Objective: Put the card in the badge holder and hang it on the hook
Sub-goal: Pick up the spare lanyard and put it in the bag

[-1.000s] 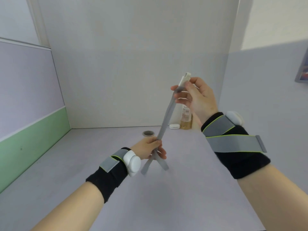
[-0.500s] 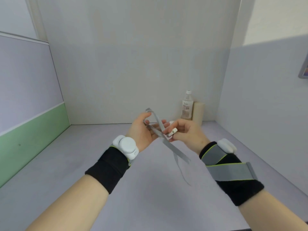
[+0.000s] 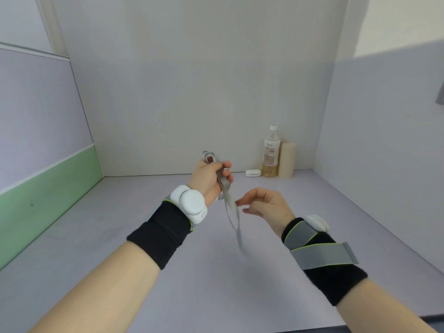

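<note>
My left hand (image 3: 211, 179) is held above the middle of the grey table, its fingers curled round a grey lanyard (image 3: 229, 203). Part of the badge holder (image 3: 209, 157) sticks out above the fist, edge-on, with a dark reddish patch showing. The lanyard's loose loop hangs down below the fist, blurred. My right hand (image 3: 265, 204) hovers just right of the hanging strap with loosely curled fingers and holds nothing; its fingertips are close to the strap. No hook is in view, and I cannot make out the card.
At the back right corner stand a clear bottle (image 3: 271, 152) of yellowish liquid, a beige cylinder (image 3: 287, 159) and a small white case (image 3: 253, 173). Partition walls close the table (image 3: 120, 236) on the left, back and right.
My right hand has let go of the lanyard and drawn back to the right. My left hand has gathered the strap and holder into its fist.
</note>
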Tool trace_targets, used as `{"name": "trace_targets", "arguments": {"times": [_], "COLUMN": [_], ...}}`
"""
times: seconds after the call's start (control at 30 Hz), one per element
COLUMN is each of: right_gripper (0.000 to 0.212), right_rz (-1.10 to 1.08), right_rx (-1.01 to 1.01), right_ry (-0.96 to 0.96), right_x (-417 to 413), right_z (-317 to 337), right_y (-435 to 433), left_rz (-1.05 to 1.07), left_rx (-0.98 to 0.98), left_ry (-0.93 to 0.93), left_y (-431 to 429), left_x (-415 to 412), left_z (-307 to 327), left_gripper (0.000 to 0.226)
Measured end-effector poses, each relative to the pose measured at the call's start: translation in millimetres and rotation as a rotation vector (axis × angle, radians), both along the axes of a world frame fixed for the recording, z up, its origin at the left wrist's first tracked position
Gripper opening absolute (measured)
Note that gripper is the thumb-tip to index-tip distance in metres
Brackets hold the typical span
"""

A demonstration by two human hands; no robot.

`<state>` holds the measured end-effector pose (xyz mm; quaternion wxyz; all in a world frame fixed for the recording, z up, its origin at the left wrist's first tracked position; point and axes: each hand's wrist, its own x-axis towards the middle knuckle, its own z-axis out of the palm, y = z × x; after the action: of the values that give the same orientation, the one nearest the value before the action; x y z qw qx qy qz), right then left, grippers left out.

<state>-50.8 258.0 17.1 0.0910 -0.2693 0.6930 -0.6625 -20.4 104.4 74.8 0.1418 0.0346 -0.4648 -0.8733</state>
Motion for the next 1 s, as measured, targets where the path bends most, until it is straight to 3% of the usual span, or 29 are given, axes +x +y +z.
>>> {"name": "trace_targets", "arguments": {"times": [0.1, 0.3, 0.4, 0.47, 0.57, 0.73, 0.87, 1.0], "right_gripper": [0.026, 0.054, 0.027, 0.022, 0.021, 0.019, 0.016, 0.022], "right_rz": [-0.079, 0.171, 0.229, 0.229, 0.136, 0.055, 0.069, 0.080], "right_rx": [0.081, 0.155, 0.200, 0.158, 0.124, -0.025, -0.223, -0.370], "right_ry": [0.130, 0.067, -0.026, -0.093, -0.160, -0.488, -0.791, -0.820], "right_x": [-3, -1, 5, 6, 4, -1, -6, -9], "right_z": [3, 5, 2, -4, -10, -14, -12, -11], "right_y": [1, -6, -6, -7, -7, -7, -8, -9], "left_rz": [-0.064, -0.175, -0.183, -0.195, -0.141, 0.139, 0.068, 0.033], "left_rx": [-0.050, -0.069, -0.085, -0.138, -0.411, -1.335, -1.493, -1.544], "left_ry": [0.017, 0.037, 0.051, 0.075, 0.041, 0.079, 0.051, 0.087], "left_y": [1, 9, 11, 9, 3, -2, 5, 16], "left_x": [1, 7, 9, 11, 11, 5, 9, 15], "left_z": [3, 7, 10, 12, 11, -1, -14, -29], "left_gripper": [0.026, 0.014, 0.016, 0.017, 0.016, 0.038, 0.028, 0.009]}}
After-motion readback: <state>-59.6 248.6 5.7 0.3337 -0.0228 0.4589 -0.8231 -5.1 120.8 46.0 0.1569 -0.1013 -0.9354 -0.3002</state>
